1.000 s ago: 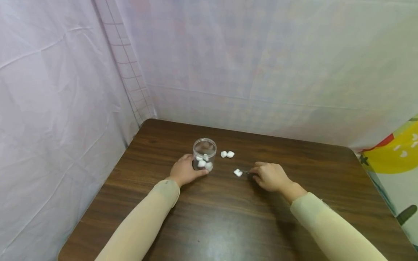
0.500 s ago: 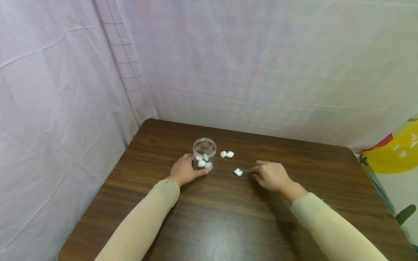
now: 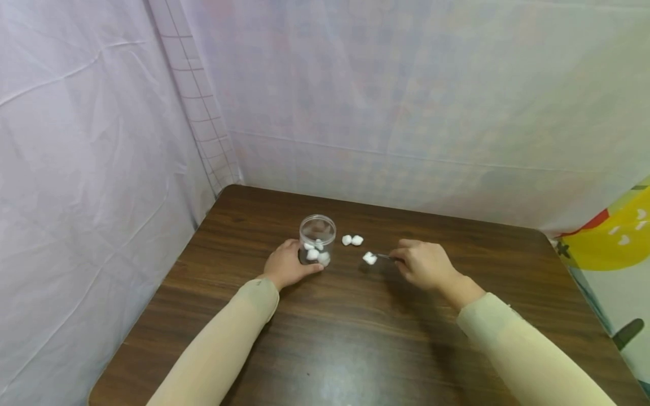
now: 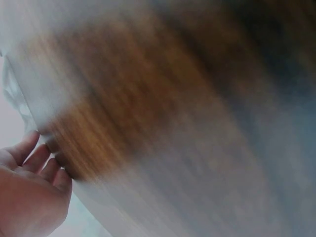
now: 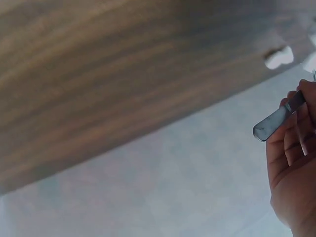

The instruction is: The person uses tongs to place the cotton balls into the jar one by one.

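Note:
My left hand [image 3: 288, 265] holds a clear plastic jar [image 3: 317, 230] from its left side, thumb along the front and fingers behind. Several white cotton balls [image 3: 312, 255] lie inside the lidless jar. To the right, my right hand [image 3: 422, 265] pinches metal tweezers [image 5: 272, 123], whose rounded end sticks out past the fingers in the right wrist view. The tweezers' tips grip one cotton ball [image 3: 369, 258], and a shadow shows on the table below it. Two more cotton balls [image 3: 357, 240] sit side by side just right of the jar.
Everything stands on a dark wood-grain table [image 3: 304, 349] with rounded corners. Pale cloth curtains [image 3: 386, 113] hang behind it and along its left side. A yellow printed patch [image 3: 609, 242] shows beyond the right edge.
My right hand has moved slightly up and away from me, raising the gripped cotton ball off the table. The left hand and the jar have stayed in place.

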Motion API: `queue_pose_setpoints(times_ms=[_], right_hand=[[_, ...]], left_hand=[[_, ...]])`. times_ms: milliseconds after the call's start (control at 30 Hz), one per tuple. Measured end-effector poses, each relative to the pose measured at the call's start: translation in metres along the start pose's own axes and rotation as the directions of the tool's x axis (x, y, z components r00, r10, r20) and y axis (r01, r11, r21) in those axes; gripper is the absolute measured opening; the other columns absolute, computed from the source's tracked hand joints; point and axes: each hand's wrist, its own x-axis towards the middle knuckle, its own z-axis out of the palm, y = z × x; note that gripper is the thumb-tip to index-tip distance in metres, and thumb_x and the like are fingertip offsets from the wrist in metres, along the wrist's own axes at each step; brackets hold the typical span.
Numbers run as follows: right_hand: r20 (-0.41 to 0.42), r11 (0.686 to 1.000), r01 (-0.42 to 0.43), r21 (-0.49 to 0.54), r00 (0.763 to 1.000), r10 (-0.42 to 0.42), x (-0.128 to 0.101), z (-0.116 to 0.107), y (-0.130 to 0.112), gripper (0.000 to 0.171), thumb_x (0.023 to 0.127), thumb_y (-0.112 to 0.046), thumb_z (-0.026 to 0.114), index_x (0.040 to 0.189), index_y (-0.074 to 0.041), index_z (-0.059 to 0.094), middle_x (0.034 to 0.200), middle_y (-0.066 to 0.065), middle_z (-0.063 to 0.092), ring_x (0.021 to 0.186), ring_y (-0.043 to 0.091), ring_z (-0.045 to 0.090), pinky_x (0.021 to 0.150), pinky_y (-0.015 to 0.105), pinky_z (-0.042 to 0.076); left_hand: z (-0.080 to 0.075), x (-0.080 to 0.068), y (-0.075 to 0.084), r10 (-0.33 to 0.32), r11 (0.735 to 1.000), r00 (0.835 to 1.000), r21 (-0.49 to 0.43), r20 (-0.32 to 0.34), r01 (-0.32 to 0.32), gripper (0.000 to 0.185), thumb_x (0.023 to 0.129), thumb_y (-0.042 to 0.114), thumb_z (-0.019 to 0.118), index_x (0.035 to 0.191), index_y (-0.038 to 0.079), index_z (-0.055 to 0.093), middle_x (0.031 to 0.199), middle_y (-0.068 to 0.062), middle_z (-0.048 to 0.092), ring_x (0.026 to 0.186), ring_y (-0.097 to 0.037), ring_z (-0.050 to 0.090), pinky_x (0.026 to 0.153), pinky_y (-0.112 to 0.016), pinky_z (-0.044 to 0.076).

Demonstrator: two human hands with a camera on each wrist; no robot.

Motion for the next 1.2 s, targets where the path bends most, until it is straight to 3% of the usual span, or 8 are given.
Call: queue_pose_setpoints(times_ms=[100, 300, 567, 867, 1200], right_hand=[[-0.030, 1.000, 0.021, -0.011, 0.999, -0.021, 0.010, -0.012, -0.001, 0.019, 0.083, -0.016, 0.076, 0.101, -0.013, 0.078, 0.093, 0.003, 0.067, 0.065, 0.017, 0.064, 0.040, 0.028, 0.042], [-0.089, 0.998, 0.067, -0.004, 0.994, -0.067, 0.039, -0.035, -0.006, 0.015, 0.084, -0.015, 0.077, 0.099, -0.013, 0.078, 0.080, -0.004, 0.057, 0.054, 0.007, 0.046, 0.038, 0.024, 0.034], [-0.140, 0.994, 0.108, -0.005, 0.984, -0.108, 0.076, -0.055, -0.021, 0.016, 0.087, -0.016, 0.072, 0.101, -0.013, 0.078, 0.087, -0.001, 0.064, 0.058, 0.013, 0.057, 0.040, 0.031, 0.042], [-0.104, 0.994, 0.113, -0.001, 0.988, -0.112, 0.106, -0.048, -0.042, 0.019, 0.089, -0.015, 0.065, 0.103, -0.015, 0.078, 0.091, -0.001, 0.066, 0.066, 0.017, 0.062, 0.047, 0.037, 0.049], [-0.062, 0.993, 0.117, -0.001, 0.991, -0.117, 0.114, -0.037, -0.052, 0.018, 0.088, -0.016, 0.067, 0.102, -0.016, 0.078, 0.084, -0.004, 0.060, 0.064, 0.014, 0.058, 0.047, 0.035, 0.048]], left_hand=[[0.001, 0.000, 0.000, 0.000, 1.000, 1.000, 0.001, 0.004, 0.000, 0.092, 0.077, 0.070, 0.071, 0.142, 0.007, 0.053, 0.142, -0.010, 0.052, 0.130, -0.029, 0.049, 0.106, -0.047, 0.040], [0.002, 0.001, -0.002, 0.001, 1.000, 1.000, 0.001, -0.006, -0.001, 0.092, 0.077, 0.070, 0.072, 0.140, 0.006, 0.054, 0.142, -0.010, 0.052, 0.129, -0.029, 0.049, 0.105, -0.047, 0.041], [0.003, 0.002, -0.003, 0.008, 1.000, 1.000, -0.001, -0.008, -0.008, 0.091, 0.077, 0.070, 0.072, 0.140, 0.006, 0.054, 0.142, -0.010, 0.052, 0.129, -0.030, 0.049, 0.105, -0.048, 0.041], [0.003, 0.002, -0.003, -0.007, 1.000, 1.000, -0.015, 0.002, 0.007, 0.091, 0.077, 0.069, 0.072, 0.141, 0.007, 0.053, 0.142, -0.010, 0.052, 0.129, -0.030, 0.049, 0.106, -0.048, 0.040], [0.004, 0.004, -0.002, -0.008, 1.000, 1.000, -0.011, -0.002, 0.008, 0.090, 0.076, 0.071, 0.072, 0.139, 0.009, 0.056, 0.140, -0.009, 0.053, 0.127, -0.028, 0.051, 0.104, -0.045, 0.041]])
